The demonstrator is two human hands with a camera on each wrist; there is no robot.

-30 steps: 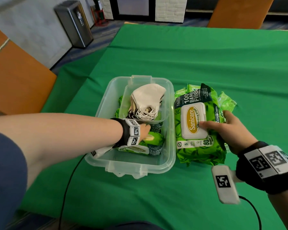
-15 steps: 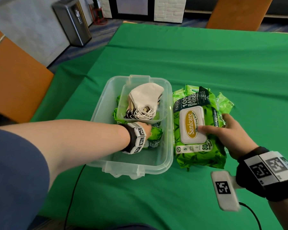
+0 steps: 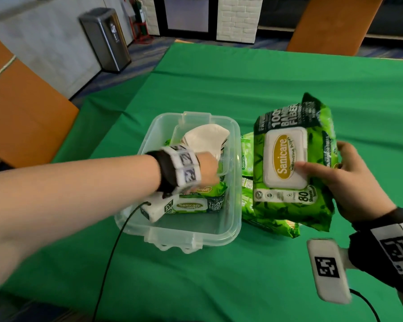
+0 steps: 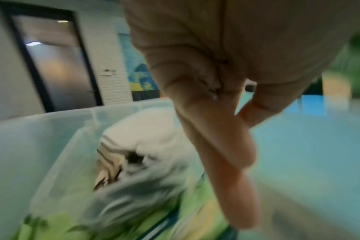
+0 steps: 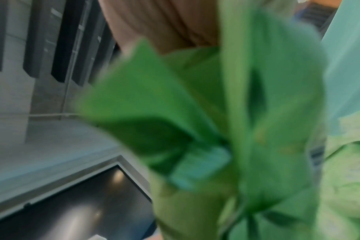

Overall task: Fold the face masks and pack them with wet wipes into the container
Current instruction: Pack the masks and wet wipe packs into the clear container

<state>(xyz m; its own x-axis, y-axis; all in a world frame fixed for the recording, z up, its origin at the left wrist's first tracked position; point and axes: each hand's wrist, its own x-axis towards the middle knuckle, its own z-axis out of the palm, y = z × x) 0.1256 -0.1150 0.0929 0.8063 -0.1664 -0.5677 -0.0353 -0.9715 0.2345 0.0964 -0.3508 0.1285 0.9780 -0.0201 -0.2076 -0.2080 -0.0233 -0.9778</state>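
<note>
A clear plastic container (image 3: 177, 235) stands on the green cloth. A smaller clear tray (image 3: 224, 169) sits in it, holding folded white face masks (image 3: 205, 140). Green wet wipes packs (image 3: 196, 205) lie under the tray. My left hand (image 3: 207, 168) reaches into the container at the tray's near edge. In the blurred left wrist view its fingers (image 4: 226, 162) point straight down beside the masks (image 4: 144, 129). My right hand (image 3: 349, 182) grips a large green wet wipes pack (image 3: 286, 163) by its right side, lifted and tilted above more packs (image 3: 265, 219) on the cloth. The right wrist view shows only the blurred pack (image 5: 216, 129).
The green cloth (image 3: 265, 77) stretches far back and right of the container. A black cable (image 3: 112, 252) runs from my left wrist toward the near edge. A metal bin (image 3: 105, 38) and orange panels (image 3: 21, 117) stand on the floor to the left.
My right hand has lifted the top wipes pack off the pile and tilted it up. My left hand has slid farther in, up to the tray's near edge.
</note>
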